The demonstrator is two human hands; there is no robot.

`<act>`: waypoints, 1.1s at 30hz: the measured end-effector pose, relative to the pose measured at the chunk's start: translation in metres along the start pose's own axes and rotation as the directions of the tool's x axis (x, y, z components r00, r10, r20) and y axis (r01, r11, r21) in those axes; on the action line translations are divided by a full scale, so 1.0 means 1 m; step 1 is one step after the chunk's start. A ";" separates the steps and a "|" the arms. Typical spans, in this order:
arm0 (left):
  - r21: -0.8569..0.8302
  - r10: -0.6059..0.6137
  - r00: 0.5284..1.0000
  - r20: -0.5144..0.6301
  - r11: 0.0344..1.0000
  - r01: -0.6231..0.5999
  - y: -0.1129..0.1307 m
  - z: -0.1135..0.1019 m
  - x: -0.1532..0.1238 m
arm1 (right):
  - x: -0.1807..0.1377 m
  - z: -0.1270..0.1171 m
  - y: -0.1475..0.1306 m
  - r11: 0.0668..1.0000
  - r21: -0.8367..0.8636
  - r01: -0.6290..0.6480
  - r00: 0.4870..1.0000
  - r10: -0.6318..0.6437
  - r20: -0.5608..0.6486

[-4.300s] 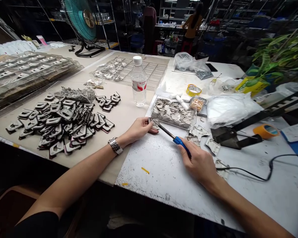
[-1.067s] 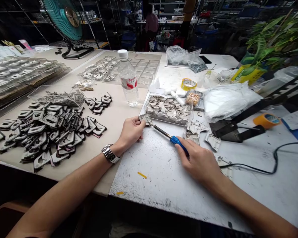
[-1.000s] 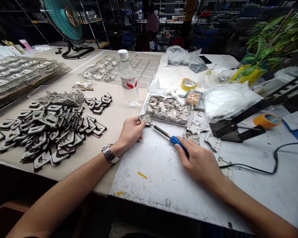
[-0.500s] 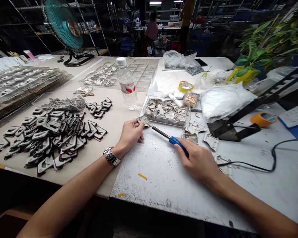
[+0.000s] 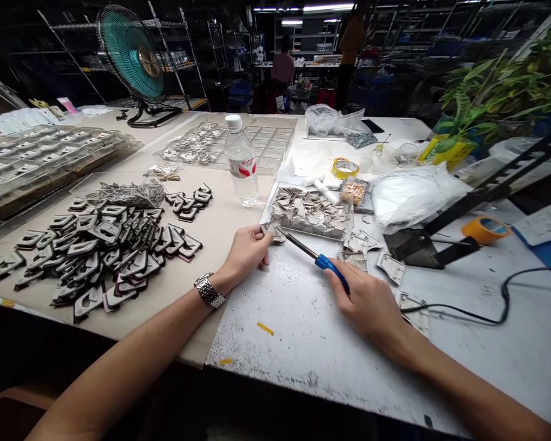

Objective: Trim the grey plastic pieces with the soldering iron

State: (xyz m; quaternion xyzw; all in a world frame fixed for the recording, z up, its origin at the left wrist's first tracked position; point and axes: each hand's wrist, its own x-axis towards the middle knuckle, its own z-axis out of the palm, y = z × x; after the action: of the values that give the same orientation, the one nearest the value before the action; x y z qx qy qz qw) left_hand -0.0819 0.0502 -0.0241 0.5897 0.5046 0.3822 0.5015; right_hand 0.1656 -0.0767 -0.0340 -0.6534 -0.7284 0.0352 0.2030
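Observation:
My left hand (image 5: 247,252) pinches a small flat grey metal piece (image 5: 273,230) between thumb and fingers, at the front edge of a tray. My right hand (image 5: 366,304) is shut around the blue handle of a soldering iron (image 5: 328,263). The iron's dark shaft slants up-left, its tip reaching the metal piece. That tray (image 5: 309,212) holds a heap of grey metal scraps. Several similar loose pieces (image 5: 365,252) lie on the white tabletop (image 5: 294,331) near my right hand. A metal-band wristwatch (image 5: 209,291) sits on my left wrist.
To the left, a large pile of dark framed pieces (image 5: 105,251) lies on a beige board (image 5: 224,245). Nearby are a water bottle (image 5: 241,162), a plastic bag (image 5: 416,197), a black cable (image 5: 459,310), orange tape (image 5: 485,230) and a fan (image 5: 133,61). People stand far back.
The view has tilted up and shifted slightly, moving the table lower in the frame. My hands stay close to their earlier places, with the iron's tip still at the held piece.

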 end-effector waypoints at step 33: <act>-0.017 0.015 1.000 0.007 1.000 -0.015 0.002 -0.001 -0.001 | 0.000 0.002 0.001 0.999 -0.048 0.023 0.999 -0.025 -0.041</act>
State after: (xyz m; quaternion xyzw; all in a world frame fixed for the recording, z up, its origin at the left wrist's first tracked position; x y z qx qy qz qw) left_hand -0.0825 0.0498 -0.0219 0.5906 0.4951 0.3880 0.5054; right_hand 0.1654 -0.0765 -0.0363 -0.6497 -0.7326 0.0017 0.2028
